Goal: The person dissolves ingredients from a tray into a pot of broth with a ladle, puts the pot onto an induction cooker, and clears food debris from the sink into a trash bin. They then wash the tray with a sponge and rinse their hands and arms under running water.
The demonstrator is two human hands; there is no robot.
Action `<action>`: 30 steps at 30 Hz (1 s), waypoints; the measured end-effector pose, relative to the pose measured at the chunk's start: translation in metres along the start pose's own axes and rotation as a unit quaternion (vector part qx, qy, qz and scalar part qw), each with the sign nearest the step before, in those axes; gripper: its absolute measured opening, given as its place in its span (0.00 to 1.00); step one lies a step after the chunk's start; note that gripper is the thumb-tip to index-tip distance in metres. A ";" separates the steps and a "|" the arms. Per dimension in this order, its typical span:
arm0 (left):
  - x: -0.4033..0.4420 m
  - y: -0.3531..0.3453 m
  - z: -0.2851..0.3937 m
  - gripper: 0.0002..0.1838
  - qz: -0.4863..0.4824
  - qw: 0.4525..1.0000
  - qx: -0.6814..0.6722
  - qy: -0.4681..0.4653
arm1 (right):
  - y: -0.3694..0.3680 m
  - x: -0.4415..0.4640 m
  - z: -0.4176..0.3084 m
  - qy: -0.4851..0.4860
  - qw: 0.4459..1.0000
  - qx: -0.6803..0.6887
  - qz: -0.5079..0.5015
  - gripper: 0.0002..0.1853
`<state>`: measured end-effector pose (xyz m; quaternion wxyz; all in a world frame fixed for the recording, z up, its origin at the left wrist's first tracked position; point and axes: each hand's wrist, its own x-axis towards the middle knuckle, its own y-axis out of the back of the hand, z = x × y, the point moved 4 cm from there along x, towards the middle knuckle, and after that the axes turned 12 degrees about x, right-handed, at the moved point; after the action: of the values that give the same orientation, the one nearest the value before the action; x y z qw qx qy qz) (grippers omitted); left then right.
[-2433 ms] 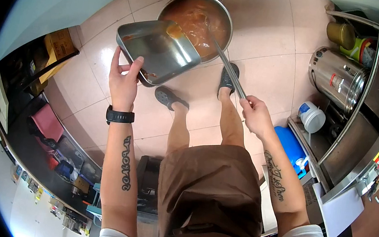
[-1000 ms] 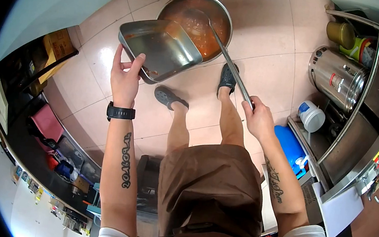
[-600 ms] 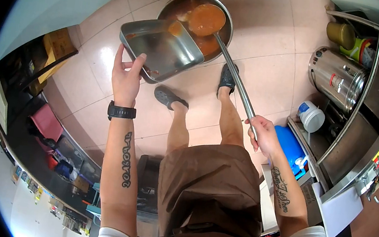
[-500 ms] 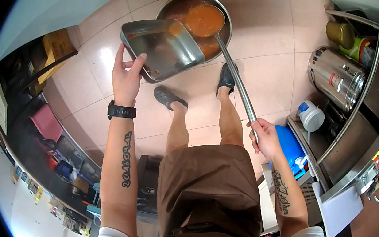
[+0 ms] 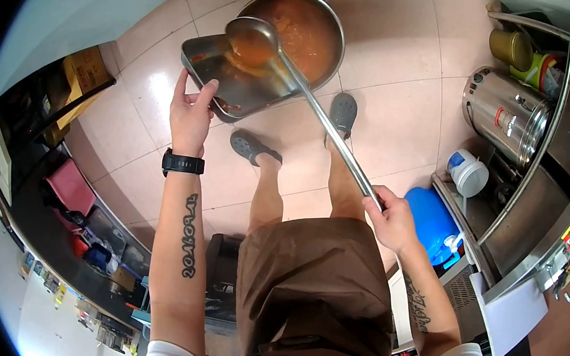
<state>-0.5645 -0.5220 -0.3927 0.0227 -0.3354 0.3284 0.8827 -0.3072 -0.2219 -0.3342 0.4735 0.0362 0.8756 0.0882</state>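
My left hand (image 5: 191,111) grips the near left rim of a rectangular steel pan (image 5: 202,68), thumb inside and fingers beneath. The pan is held beside a large round pot (image 5: 341,50) of orange-red soup (image 5: 309,35). My right hand (image 5: 391,218) is wrapped round the end of a long-handled steel ladle (image 5: 333,133). Tilted over the pan, the ladle's bowl lets orange liquid run down into it. The stream and the bowl are somewhat blurred. Part of the pot's near left rim is hidden behind the pan and ladle.
The pot stands on a tiled floor (image 5: 401,43), close to my feet in dark clogs (image 5: 342,114). At the right are a metal shelf (image 5: 566,148), a steel drum (image 5: 502,118), a white bucket (image 5: 468,175) and a blue container (image 5: 430,224). Shelving with a cardboard box (image 5: 86,72) lines the left.
The full ladle has moved left from above the pot to the pan and tipped, spilling its liquid into it. My left hand and the pan have hardly moved.
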 end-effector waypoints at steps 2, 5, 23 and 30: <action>0.000 0.001 0.000 0.45 -0.002 1.000 -0.005 0.005 | 0.000 -0.002 -0.013 0.018 0.999 -0.033 0.009 0.13; -0.002 0.000 0.000 0.44 0.001 1.000 -0.013 0.013 | 0.001 0.000 -0.021 0.064 0.995 -0.074 0.033 0.13; -0.007 0.012 0.005 0.42 -0.027 0.999 -0.034 0.010 | 0.000 0.085 0.001 -0.053 0.997 0.041 0.023 0.15; 0.002 0.015 0.001 0.40 -0.048 0.998 -0.007 0.036 | 0.002 0.059 0.015 -0.185 0.911 0.363 -0.058 0.16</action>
<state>-0.5702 -0.5338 -0.3852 0.0511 -0.3825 0.3059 0.8704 -0.3277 -0.2091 -0.3904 0.5854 0.1703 0.7446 -0.2719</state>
